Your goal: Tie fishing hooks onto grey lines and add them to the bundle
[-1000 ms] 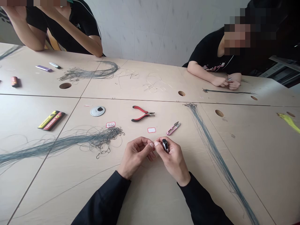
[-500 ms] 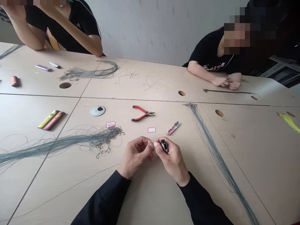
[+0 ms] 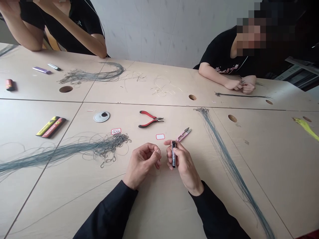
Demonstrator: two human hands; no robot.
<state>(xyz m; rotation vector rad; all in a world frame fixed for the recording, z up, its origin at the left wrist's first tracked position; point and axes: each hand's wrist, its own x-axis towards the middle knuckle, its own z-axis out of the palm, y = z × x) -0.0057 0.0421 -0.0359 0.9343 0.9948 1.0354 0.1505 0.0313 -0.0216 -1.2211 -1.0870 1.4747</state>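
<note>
My right hand is wrapped round a small dark lighter, held upright with the thumb on its side near the top. To its left, my left hand pinches thumb against forefinger. A thin line runs from the lower left of the table towards this hand; what sits between the fingertips is too small to make out. The hands are apart. Just beyond them lie pink thread snips, a red-bordered label and red-handled pliers. A bundle of grey-blue lines with hooks lies left of my left hand.
Another line bundle stretches along the right side. Two lighters and a round metal disc lie at the left. Across the table two people lean on their arms, near more line bundles. Round holes pierce the tabletop.
My hands have separated slightly. The lighter has turned upright in my right hand, and the thumb has moved onto its side. The view has shifted a little.
</note>
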